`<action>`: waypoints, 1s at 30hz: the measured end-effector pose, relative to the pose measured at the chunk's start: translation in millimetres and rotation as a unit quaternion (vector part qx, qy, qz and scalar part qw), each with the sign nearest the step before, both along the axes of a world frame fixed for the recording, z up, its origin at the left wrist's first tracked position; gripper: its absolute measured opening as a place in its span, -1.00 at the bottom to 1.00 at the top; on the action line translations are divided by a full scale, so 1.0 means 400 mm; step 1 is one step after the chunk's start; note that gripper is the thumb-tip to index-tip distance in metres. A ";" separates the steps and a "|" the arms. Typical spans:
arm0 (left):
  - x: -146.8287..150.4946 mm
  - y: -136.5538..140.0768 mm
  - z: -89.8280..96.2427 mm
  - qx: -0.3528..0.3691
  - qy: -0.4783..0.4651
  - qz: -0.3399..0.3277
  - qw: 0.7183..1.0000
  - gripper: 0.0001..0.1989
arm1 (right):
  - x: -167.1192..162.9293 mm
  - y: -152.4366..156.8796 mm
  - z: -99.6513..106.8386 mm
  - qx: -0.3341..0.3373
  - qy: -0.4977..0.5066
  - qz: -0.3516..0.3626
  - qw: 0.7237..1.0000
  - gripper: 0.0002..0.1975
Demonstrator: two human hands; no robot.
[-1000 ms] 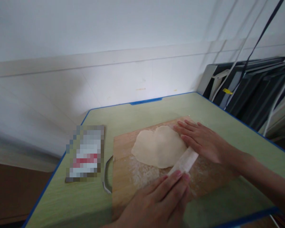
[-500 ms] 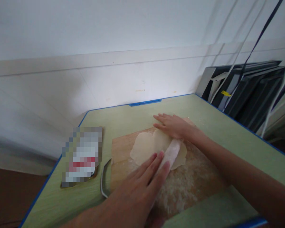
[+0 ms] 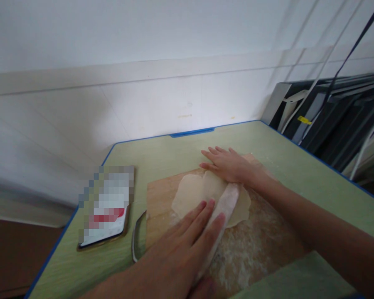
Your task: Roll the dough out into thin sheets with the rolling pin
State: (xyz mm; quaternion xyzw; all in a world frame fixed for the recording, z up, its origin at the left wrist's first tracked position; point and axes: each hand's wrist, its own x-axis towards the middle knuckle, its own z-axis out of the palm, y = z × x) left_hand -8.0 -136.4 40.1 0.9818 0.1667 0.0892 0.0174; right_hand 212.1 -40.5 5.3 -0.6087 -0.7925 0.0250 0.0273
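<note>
My left hand point(image 3: 187, 245) lies flat, fingers spread, on the near end of the rolling pin point(image 3: 222, 211); my right hand point(image 3: 229, 165) presses flat on its far end. The pin sits across the dough point(image 3: 190, 193) on the floured cutting board point(image 3: 157, 195) mid-desk. The dough is already thin but uneven, so I judge more rolling is left.

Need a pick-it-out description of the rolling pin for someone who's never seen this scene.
Start at the green table with blue edging, then the wooden cutting board at its middle. On the board lies a flat pale dough sheet; the rolling pin is the white, flour-dusted cylinder lying diagonally across it, under the left hand and right hand. It is the only rod-shaped thing there.
</note>
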 end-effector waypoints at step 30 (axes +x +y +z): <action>0.025 -0.020 -0.078 0.026 -0.030 -0.068 0.997 -0.52 | 0.079 -0.130 -0.010 0.025 -0.036 0.001 0.999 -0.45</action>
